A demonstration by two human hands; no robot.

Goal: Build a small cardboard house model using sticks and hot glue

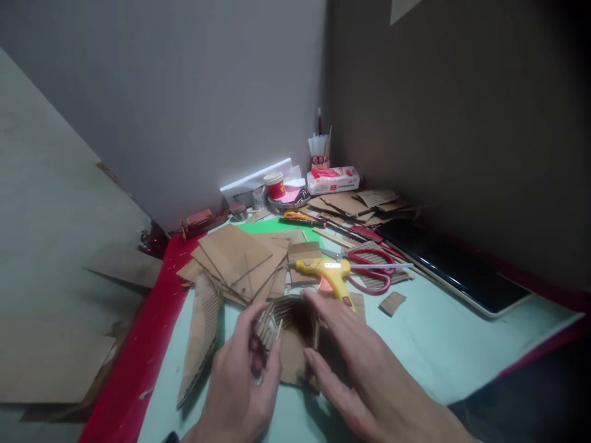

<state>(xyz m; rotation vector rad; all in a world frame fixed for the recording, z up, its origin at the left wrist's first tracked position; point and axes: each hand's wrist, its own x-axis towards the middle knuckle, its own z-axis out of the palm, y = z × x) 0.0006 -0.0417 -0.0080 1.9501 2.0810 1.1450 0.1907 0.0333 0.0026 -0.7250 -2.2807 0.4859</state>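
Observation:
Between my two hands is a small hollow piece of curved corrugated cardboard (295, 351), its ridged wall bent round a flat brown part. My left hand (244, 369) grips its left side, thumb toward me and fingers behind the wall. A thin pale strip (279, 329) stands up by the left thumb; I cannot tell whether it is a stick or a cut edge. My right hand (357, 366) curls round the right side, with fingers at the top edge and thumb near the front. Just beyond lies a yellow glue gun (327, 271) with a glue stick in its back.
Cut cardboard sheets (240, 255) pile up at the left, beside a curved corrugated strip (201, 338). Red-handled scissors (373, 267) lie behind the glue gun. A dark tablet (452, 264) rests at the right. A paper cup (274, 184) and a tissue pack (333, 179) stand by the wall.

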